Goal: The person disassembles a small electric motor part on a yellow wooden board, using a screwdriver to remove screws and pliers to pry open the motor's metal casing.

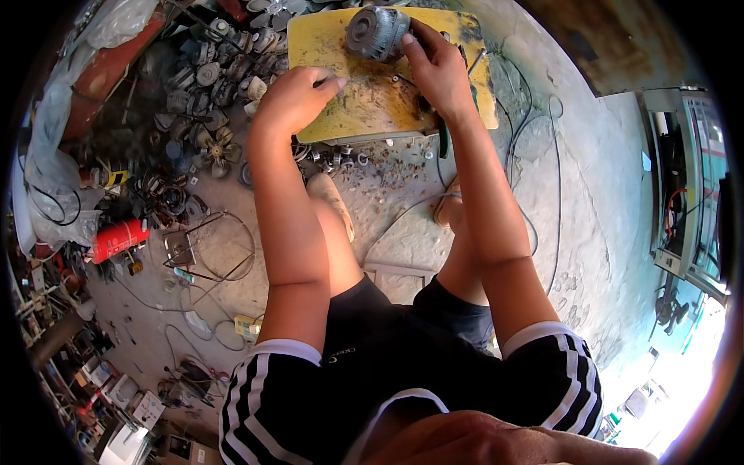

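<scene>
My right hand grips the right side of a grey, round, ribbed electric motor by its rim. The motor rests tilted near the far edge of a low yellow work table. To the left, my left hand hovers over the table's left part, apart from the motor. Its fingers are curled with the thumb close to them, and whatever may lie between them is too small to make out. A small metal piece lies between the hands. Beside my right hand are a metal tool and a dark green handle, partly covered.
A heap of motor parts spreads left of the table. Small metal rings lie on the floor at its near edge. Cables run across the floor at right. A red cylinder and a wire frame sit further left.
</scene>
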`<control>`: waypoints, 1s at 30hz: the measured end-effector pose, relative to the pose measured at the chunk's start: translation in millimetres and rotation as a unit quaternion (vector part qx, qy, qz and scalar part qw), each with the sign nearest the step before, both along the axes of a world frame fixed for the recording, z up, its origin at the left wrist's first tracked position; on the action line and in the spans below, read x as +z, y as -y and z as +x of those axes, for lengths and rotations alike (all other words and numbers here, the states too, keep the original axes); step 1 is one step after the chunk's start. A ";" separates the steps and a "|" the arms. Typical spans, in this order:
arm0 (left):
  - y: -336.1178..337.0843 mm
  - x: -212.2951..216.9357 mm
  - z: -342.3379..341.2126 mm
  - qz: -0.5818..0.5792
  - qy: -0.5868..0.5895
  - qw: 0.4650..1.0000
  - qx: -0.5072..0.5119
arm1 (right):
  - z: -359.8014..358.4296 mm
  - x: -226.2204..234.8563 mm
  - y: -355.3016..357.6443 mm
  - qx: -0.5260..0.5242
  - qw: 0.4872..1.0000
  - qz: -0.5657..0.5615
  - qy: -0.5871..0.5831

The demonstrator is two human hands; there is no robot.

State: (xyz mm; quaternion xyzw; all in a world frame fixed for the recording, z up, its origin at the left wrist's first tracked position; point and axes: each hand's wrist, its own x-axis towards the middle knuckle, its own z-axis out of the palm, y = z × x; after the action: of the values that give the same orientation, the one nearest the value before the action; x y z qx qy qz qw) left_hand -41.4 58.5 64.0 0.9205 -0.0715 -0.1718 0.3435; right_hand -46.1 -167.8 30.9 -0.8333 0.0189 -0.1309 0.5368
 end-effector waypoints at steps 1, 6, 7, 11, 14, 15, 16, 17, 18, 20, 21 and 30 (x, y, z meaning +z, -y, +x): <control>-2.3 -0.9 -1.0 0.010 -0.004 1.000 -0.003 | -0.4 4.8 -0.4 0.000 1.000 0.011 -0.013; 32.3 -5.5 -6.2 -0.006 0.061 0.998 -0.018 | 2.0 12.2 6.1 0.018 0.991 0.093 -0.092; 39.5 -1.3 -6.6 -0.026 0.074 0.997 0.003 | 3.5 8.5 9.2 0.030 0.990 0.110 -0.084; 37.3 1.1 5.7 -0.056 0.163 0.974 0.150 | 8.2 1.9 15.2 0.058 0.984 0.154 -0.062; 40.9 -10.7 14.4 -0.095 0.253 0.950 0.158 | 5.5 10.0 11.1 0.063 0.984 0.157 -0.057; 43.1 -17.1 16.6 -0.110 0.301 0.934 0.155 | 3.8 12.1 9.4 0.065 0.984 0.156 -0.056; 44.8 -20.1 18.4 -0.107 0.321 0.932 0.133 | 2.0 12.9 6.8 0.060 0.989 0.127 -0.047; 46.4 -22.3 19.9 -0.103 0.340 0.928 0.111 | 0.0 13.4 3.8 0.056 0.993 0.097 -0.038; 47.6 -23.7 21.1 -0.099 0.359 0.924 0.089 | -1.8 14.4 -0.1 0.052 0.996 0.068 -0.029; 52.9 -15.0 16.5 -0.061 0.323 0.941 0.084 | -5.1 16.1 -12.4 0.065 0.996 0.041 0.053; 55.2 -10.8 12.7 -0.042 0.305 0.948 0.082 | -6.1 16.8 -16.3 0.072 0.993 0.027 0.094; 42.6 -8.8 10.7 -0.132 0.262 0.951 0.099 | 5.3 47.3 33.5 -0.052 0.975 0.195 0.093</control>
State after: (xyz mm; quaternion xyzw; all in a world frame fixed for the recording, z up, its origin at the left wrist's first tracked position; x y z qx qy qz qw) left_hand -30.7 15.9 55.2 0.8818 -0.0891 0.1213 0.4469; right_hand -40.9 -201.3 78.2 -0.6945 0.0374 -0.2298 0.6808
